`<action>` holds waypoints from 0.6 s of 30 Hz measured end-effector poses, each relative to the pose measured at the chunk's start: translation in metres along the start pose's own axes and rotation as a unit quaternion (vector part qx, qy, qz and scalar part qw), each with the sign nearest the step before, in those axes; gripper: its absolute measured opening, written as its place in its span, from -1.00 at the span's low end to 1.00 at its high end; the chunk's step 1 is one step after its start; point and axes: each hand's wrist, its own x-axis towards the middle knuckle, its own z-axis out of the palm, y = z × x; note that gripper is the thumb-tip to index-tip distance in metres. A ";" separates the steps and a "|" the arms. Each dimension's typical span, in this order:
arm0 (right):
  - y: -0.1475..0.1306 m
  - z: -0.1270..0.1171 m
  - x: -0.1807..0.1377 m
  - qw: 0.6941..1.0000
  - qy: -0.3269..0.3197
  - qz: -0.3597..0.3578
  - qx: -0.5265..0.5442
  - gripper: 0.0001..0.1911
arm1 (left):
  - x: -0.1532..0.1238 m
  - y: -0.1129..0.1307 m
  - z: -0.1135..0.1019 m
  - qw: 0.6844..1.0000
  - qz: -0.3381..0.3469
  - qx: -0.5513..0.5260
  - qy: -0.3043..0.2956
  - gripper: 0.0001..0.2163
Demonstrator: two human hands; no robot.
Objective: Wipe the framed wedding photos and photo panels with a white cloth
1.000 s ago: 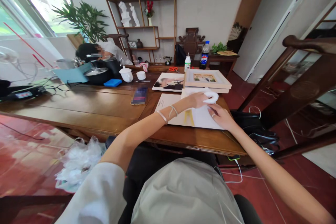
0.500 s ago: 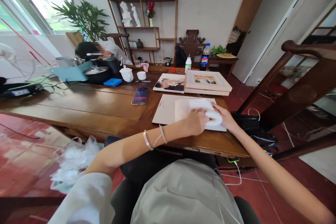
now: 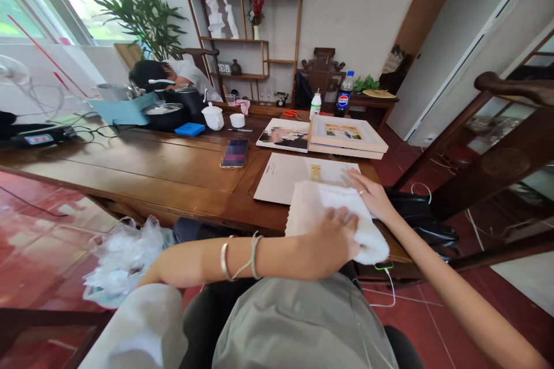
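The tabletop (image 3: 173, 164) leaves room along its near edge left of the phone (image 3: 234, 154); rightward, the white cloth (image 3: 308, 210) blocks that edge, the framed picture (image 3: 346, 131) the far right corner.

Two hands (image 3: 329, 244), one white cloth (image 3: 308, 202), two bottles (image 3: 343, 95), two white statuettes (image 3: 215, 18), one teapot (image 3: 213, 118)

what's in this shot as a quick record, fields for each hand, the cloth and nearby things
left hand: on the white cloth, fingers blurred
right hand: at the printed panel's right side
cloth: partly hides the panel's near edge
beyond panel: framed picture, photo print
left of panel: phone
surface: wooden table
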 end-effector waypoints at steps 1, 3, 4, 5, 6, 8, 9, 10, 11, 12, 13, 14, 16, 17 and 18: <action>0.000 0.001 0.001 1.000 -0.020 -0.009 -0.019 -0.55 | -0.010 -0.001 -0.002 1.000 0.014 -0.002 0.016 -0.77; 0.000 0.003 0.002 0.997 -0.047 -0.024 -0.052 -0.54 | -0.023 -0.013 -0.003 0.999 0.017 -0.005 0.032 -0.77; 0.000 0.003 0.002 0.996 -0.052 -0.027 -0.065 -0.54 | -0.025 -0.024 -0.001 1.000 0.002 -0.005 0.029 -0.76; 0.000 0.003 0.002 0.995 -0.054 -0.028 -0.075 -0.53 | -0.025 -0.038 0.002 0.999 -0.023 -0.003 0.022 -0.75; 0.000 0.003 0.002 0.995 -0.055 -0.027 -0.082 -0.53 | -0.022 -0.055 0.006 0.999 -0.053 0.001 0.011 -0.73; 0.000 0.003 0.001 0.994 -0.056 -0.025 -0.091 -0.52 | -0.014 -0.091 0.017 0.992 -0.125 0.007 -0.001 -0.66; -0.001 0.002 0.001 0.994 -0.055 -0.024 -0.093 -0.52 | -0.009 -0.108 0.024 0.989 -0.147 0.005 -0.005 -0.65; -0.001 0.002 0.001 0.994 -0.054 -0.024 -0.095 -0.53 | -0.004 -0.124 0.031 0.987 -0.158 0.001 -0.002 -0.66; -0.001 0.002 0.000 0.994 -0.053 -0.024 -0.096 -0.53 | -0.001 -0.137 0.037 0.987 -0.162 -0.006 0.000 -0.67; -0.002 0.002 0.000 0.994 -0.053 -0.024 -0.096 -0.53 | 0.002 -0.146 0.043 0.987 -0.159 -0.010 0.003 -0.69; -0.002 0.002 0.000 0.994 -0.052 -0.024 -0.096 -0.54 | 0.003 -0.150 0.046 0.988 -0.151 -0.012 0.006 -0.71; -0.002 0.002 0.000 0.994 -0.053 -0.026 -0.096 -0.54 | 0.003 -0.150 0.047 0.990 -0.138 -0.014 0.007 -0.72; -0.002 0.002 0.000 0.994 -0.054 -0.028 -0.096 -0.54 | -0.002 -0.136 0.043 0.994 -0.104 -0.018 0.002 -0.73; -0.002 0.002 0.000 0.993 -0.053 -0.028 -0.097 -0.54 | -0.007 -0.124 0.038 0.996 -0.089 -0.022 -0.004 -0.72; -0.003 0.002 0.000 0.993 -0.053 -0.028 -0.098 -0.54 | -0.013 -0.110 0.031 0.997 -0.072 -0.026 -0.010 -0.72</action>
